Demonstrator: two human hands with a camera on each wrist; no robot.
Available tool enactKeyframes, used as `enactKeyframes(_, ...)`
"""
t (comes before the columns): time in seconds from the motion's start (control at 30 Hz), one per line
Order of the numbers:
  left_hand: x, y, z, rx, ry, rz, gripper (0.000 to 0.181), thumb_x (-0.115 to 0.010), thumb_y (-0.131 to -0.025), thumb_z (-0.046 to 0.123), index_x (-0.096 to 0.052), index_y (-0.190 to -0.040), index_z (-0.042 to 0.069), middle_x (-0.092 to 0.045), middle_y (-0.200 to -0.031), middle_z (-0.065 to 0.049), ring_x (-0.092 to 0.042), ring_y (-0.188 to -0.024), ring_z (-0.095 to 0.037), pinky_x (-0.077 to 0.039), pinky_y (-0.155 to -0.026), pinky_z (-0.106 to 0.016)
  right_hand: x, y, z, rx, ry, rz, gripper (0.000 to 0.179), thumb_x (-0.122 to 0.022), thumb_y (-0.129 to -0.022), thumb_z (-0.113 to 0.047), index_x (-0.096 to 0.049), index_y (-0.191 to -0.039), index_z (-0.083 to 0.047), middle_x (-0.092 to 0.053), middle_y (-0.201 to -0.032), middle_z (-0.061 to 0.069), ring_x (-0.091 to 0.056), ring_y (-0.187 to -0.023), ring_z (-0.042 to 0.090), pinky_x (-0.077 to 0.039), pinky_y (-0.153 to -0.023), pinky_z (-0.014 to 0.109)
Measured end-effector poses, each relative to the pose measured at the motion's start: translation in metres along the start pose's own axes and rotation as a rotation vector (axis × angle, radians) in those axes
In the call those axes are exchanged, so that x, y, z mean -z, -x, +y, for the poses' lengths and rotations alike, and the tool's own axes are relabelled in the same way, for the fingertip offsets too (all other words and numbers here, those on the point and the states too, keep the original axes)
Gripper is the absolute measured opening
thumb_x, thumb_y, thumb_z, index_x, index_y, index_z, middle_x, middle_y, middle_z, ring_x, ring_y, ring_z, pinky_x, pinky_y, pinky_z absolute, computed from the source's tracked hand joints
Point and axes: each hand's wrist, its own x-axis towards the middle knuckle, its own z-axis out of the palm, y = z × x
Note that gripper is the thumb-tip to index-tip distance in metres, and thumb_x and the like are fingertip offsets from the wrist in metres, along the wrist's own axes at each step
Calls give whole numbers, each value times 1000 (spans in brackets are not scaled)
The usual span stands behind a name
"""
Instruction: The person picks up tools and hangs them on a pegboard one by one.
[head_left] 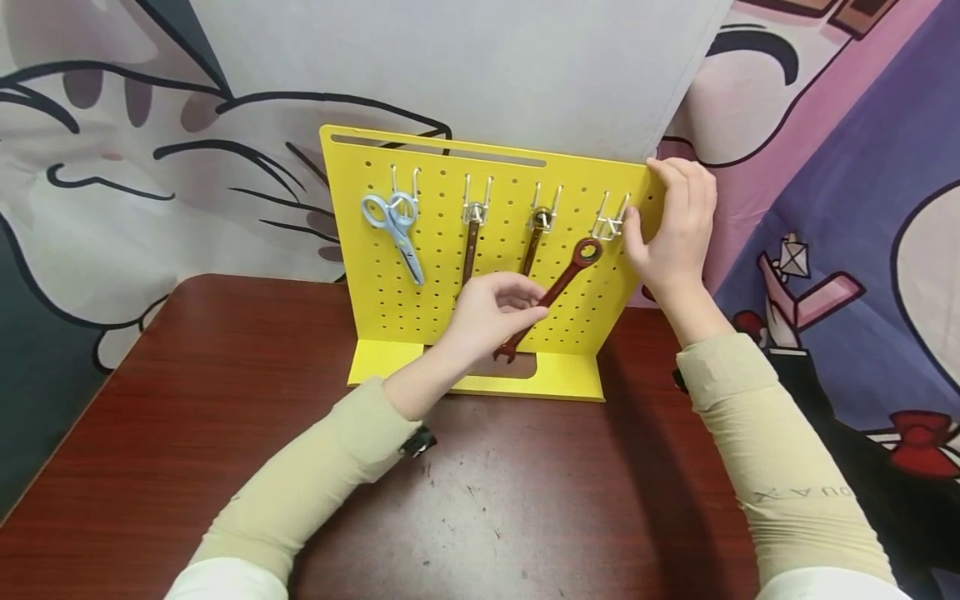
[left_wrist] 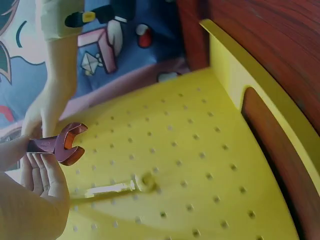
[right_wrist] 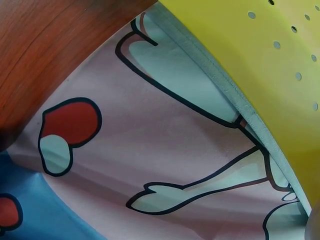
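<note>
My left hand (head_left: 491,312) pinches a dark red combination wrench (head_left: 562,283) between thumb and fingers. The wrench tilts, its ring end up at the right, just below an unoccupied white hook (head_left: 609,223). Its open-jawed end (left_wrist: 70,145) points away from the palm in the left wrist view. At the right edge of a yellow pegboard (head_left: 427,321), my right hand (head_left: 678,225) grips the board, thumb in front and fingertips at the top corner. Light blue scissors (head_left: 401,225) and two other wrenches, a left one (head_left: 471,246) and a middle one (head_left: 534,246), hang from hooks.
The pegboard stands upright on a reddish-brown table (head_left: 480,492), its yellow base (head_left: 570,379) flat on the top. Behind it are a pale panel (head_left: 465,67) and a cartoon-printed cloth (right_wrist: 175,125).
</note>
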Motion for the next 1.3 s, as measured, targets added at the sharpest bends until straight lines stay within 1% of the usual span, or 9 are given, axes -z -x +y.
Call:
enactKeyframes(0.17, -21, -11, 5, 35, 92, -6, 20, -81, -92, 1, -78, -111, -1, -79, -105, -19, -72, -88, -15, -59, -83, -20, -1, 1, -1, -2, -4, 4, 51, -62, -90, -23, -62, -136, 0, -60, -130, 26, -50, -127, 44, -33, -120, 49)
enactKeyframes(0.23, -26, -15, 6, 46, 112, 8, 19, -81, -92, 2, -78, -110, 0, -79, -104, -17, -70, -84, -11, -57, -80, -18, -1, 1, -1, -3, -7, 5, 52, -62, -90, -24, -62, -136, 0, -60, -131, 26, -50, -127, 44, -33, -121, 48)
enactKeyframes(0.33, -31, -21, 5, 40, 123, 36, 18, -81, -92, 2, -78, -110, -1, -79, -102, -17, -68, -82, -9, -55, -78, -16, -2, 1, -2, -4, -9, 3, 53, -62, -89, -24, -62, -137, -1, -60, -131, 26, -50, -128, 43, -33, -121, 48)
enactKeyframes(0.5, -34, -29, 2, 52, 96, 81, 16, -81, -92, 1, -79, -108, -2, -79, -102, -18, -69, -83, -11, -55, -78, -16, -2, 1, -4, -3, -1, -4, 52, -62, -91, -24, -61, -137, -1, -60, -132, 26, -50, -129, 43, -33, -121, 48)
enactKeyframes(0.73, -38, -37, -6, 93, 62, 129, 17, -82, -92, 3, -80, -109, 0, -80, -106, -18, -74, -90, -23, -59, -80, -18, -3, 1, -5, -3, -7, -1, 51, -62, -91, -23, -61, -137, 0, -60, -131, 26, -50, -128, 43, -33, -121, 48)
enactKeyframes(0.83, -41, -40, -10, 94, 39, 160, 17, -83, -92, 5, -80, -109, 1, -80, -106, -17, -74, -92, -24, -57, -78, -17, -3, 1, -5, 0, -12, 5, 51, -62, -91, -23, -61, -136, 0, -60, -131, 26, -50, -128, 44, -33, -121, 49)
enactKeyframes(0.93, -46, -45, -14, 78, 21, 203, 17, -83, -92, 6, -81, -108, 1, -81, -104, -17, -74, -90, -24, -55, -76, -15, -4, 1, -5, 1, -16, 7, 51, -63, -91, -23, -61, -136, 0, -60, -131, 26, -50, -128, 44, -33, -122, 48)
enactKeyframes(1.13, -57, -50, -17, 77, 59, 284, 16, -84, -91, 5, -82, -106, 1, -81, -102, -17, -77, -91, -27, -56, -74, -13, -4, 0, -4, -2, -19, 6, 52, -63, -90, -23, -62, -137, 0, -60, -131, 26, -50, -129, 43, -32, -122, 48)
enactKeyframes(1.3, -63, -52, -20, 83, 67, 324, 14, -85, -90, 7, -83, -104, 3, -83, -102, -14, -79, -91, -26, -58, -75, -15, -4, 1, -4, -5, -17, 6, 52, -62, -91, -23, -61, -137, 0, -60, -131, 26, -50, -128, 43, -33, -122, 48)
